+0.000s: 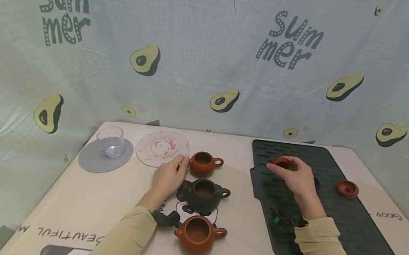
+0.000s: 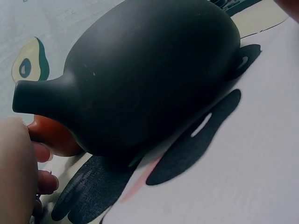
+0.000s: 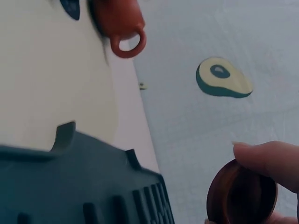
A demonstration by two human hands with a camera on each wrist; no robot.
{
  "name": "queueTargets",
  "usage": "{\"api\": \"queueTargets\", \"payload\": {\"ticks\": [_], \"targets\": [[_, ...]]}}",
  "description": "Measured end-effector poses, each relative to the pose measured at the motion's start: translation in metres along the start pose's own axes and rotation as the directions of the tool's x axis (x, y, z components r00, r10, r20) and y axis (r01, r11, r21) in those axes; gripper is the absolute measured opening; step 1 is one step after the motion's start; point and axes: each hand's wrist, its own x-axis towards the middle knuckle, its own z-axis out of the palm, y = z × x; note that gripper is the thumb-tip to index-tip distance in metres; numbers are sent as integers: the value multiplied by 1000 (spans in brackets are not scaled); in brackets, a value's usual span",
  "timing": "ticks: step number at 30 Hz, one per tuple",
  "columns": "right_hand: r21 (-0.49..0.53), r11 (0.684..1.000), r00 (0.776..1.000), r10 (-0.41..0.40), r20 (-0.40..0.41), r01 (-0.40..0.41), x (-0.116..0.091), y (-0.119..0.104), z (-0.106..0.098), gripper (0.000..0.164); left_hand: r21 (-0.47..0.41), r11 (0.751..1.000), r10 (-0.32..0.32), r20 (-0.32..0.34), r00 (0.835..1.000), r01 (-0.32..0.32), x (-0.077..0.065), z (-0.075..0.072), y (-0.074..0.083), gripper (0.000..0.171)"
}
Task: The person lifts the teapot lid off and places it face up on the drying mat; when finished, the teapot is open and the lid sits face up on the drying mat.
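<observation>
Three lidless teapots stand in a column on the table. My left hand [image 1: 167, 179] is at the spout of the far reddish-brown teapot [image 1: 202, 164], thumb and fingers pinching it. The black teapot [image 1: 203, 197] stands just beside that hand and fills most of the left wrist view. Nearest to me is another reddish-brown teapot [image 1: 197, 237]. Above the dark mat [image 1: 271, 237], my right hand [image 1: 299, 178] holds a small reddish-brown teapot lid [image 3: 219, 196] by its edge, tilted with its hollow side showing. A dark lid [image 1: 316, 184] lies partly hidden behind that hand.
Another reddish-brown lid [image 1: 347, 189] lies upside down by the mat's right edge. At the far left, a clear glass [image 1: 111, 138] stands on a grey round mat [image 1: 92, 159]. A round pink-patterned mat [image 1: 155, 142] lies next to it. A printed curtain [image 1: 198, 57] hangs behind the table.
</observation>
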Motion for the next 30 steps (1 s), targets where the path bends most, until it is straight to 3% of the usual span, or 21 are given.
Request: {"api": "queueTargets", "payload": {"ticks": [8,16,30], "targets": [[-143,989,999,-20,44,26,3,13,-5,71,-8,1000,5,-8,1000,-5,-2,0,1,34],[-228,974,1000,-1,9,3,6,21,-4,72,-8,1000,-2,-6,1000,2,-3,-1,1,32],[-320,947,992,33,124,9,9,26,-5,66,-15,1000,7,-13,1000,-7,-1,-1,0,32]]}}
